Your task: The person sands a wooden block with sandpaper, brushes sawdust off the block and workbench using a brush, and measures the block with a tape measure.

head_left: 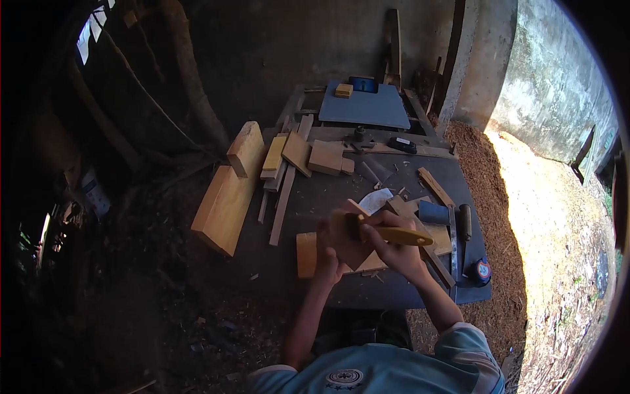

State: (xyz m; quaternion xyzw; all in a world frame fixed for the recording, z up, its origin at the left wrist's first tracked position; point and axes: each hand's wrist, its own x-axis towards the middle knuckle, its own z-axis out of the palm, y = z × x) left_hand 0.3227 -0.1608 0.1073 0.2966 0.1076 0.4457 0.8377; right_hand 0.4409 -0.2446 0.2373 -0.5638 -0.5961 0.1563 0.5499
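My right hand point(392, 253) grips a brush with a yellow handle point(401, 236); the bristles lie over a small wooden block point(354, 253) and are blurred. That block is held at its left side by my left hand point(328, 261), above the front part of the dark table point(341, 295). Under and beside the hands lie a light wooden piece point(306, 255) and several thin boards. A white sheet point(375, 199) shows just behind the block.
Large yellowish planks point(226, 203) lean at the table's left. Wooden blocks point(326, 157) and strips stand behind them. On the right are a try square point(434, 213), a dark-handled tool point(465, 222) and a tape measure point(483, 270). A blue-grey board point(364, 108) lies at the back.
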